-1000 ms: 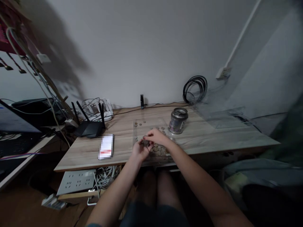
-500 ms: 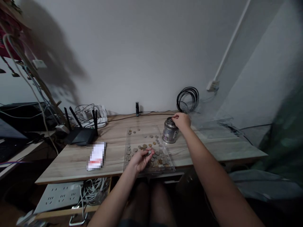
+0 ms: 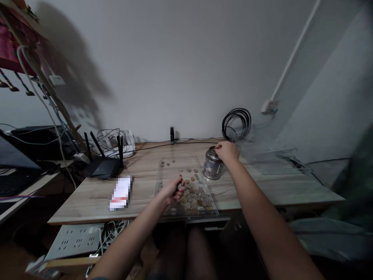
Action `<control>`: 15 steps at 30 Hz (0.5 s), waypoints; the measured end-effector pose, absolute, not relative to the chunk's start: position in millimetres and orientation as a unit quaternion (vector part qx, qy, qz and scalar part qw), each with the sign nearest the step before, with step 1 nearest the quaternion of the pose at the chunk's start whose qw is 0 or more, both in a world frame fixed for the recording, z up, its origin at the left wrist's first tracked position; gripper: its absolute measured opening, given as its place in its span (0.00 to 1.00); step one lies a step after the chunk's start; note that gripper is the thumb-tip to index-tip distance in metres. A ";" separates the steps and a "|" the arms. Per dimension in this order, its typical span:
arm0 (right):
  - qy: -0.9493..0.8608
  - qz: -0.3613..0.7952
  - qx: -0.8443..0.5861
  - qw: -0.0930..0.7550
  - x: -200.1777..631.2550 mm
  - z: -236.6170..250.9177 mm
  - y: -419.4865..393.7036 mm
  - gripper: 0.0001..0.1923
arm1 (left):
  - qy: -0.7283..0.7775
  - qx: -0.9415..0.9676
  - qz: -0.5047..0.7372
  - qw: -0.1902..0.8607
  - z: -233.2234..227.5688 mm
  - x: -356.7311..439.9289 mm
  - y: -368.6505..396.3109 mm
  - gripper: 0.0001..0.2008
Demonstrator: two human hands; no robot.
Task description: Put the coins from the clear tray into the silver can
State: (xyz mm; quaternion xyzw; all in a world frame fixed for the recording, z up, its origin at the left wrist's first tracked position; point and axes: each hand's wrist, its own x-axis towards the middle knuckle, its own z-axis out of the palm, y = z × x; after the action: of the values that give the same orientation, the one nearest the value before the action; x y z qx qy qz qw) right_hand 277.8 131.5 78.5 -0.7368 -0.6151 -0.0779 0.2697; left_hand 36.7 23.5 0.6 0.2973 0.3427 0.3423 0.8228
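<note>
My left hand is curled closed above a clear plastic tray, with silvery coins showing between its thumb and fingers. Many loose coins lie in the tray, thickest on its near right side. Just right of the tray stands a round, patterned metal tin, upright. My right hand is over the tin's lid, its thumb and fingers pinched together at the top. Whatever those fingertips hold is hidden or too small to make out.
A black router and a white paper are on the desk's left side. Coiled black cable leans against the wall behind the tin. Clear plastic lies at the right. An open drawer with a power strip is below left.
My left hand has lifted slightly from the coins and turned, closing its fingers more. My right hand stays at the tin's lid. The whole view has shifted slightly.
</note>
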 end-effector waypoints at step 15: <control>-0.692 -0.113 -0.615 0.360 257.6 86.8 124.6 0.14 | 0.333 0.576 0.254 0.702 23.2 31.6 120.8 0.21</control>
State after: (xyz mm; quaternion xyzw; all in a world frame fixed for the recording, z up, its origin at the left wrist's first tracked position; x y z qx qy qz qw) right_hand 257.6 124.6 86.8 -0.6154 -0.6918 -0.1133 0.3603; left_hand 31.6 120.8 23.2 0.5764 0.3327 0.2545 0.7017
